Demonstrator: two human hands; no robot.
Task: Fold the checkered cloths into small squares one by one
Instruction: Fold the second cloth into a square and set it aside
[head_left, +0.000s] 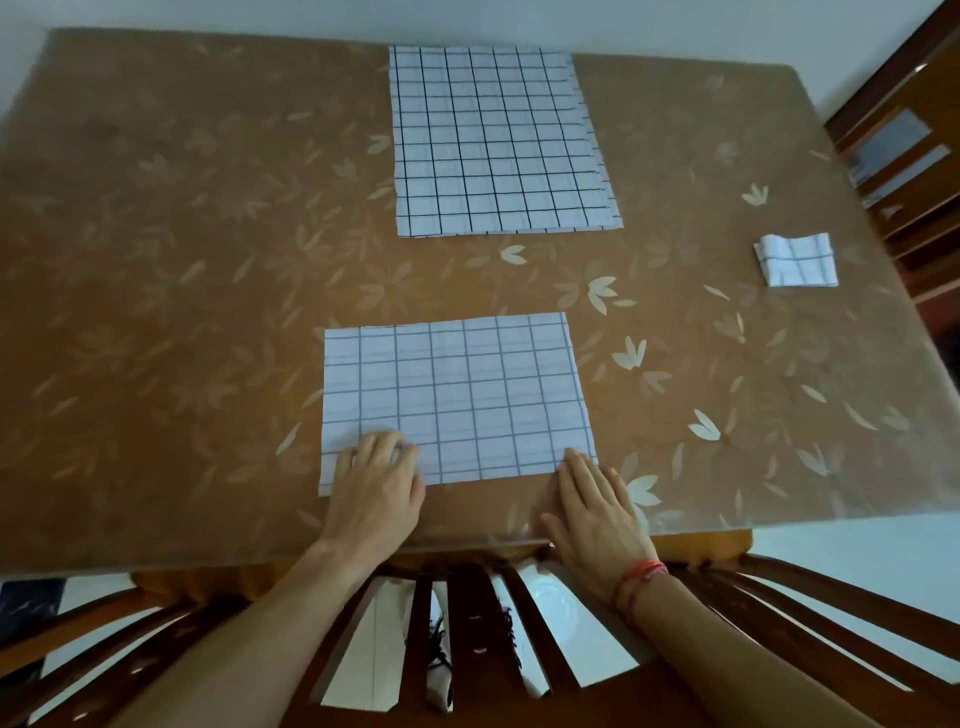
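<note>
I see the near cloth (457, 400) lying flat at 6 o'clock on the table (171, 270), in a wide rectangle. Left hand (376, 483) sits on its 7 o'clock corner with fingers bent and blurred, so I can't tell if it pinches fabric. Right hand (597, 512) lies flat, fingers straight, tips touching the 5 o'clock corner and holding nothing. The larger cloth (498, 140) lies spread at 12 o'clock. The folded square (797, 260) is at 3 o'clock, well apart. Red thread (641, 577) on the right wrist.
</note>
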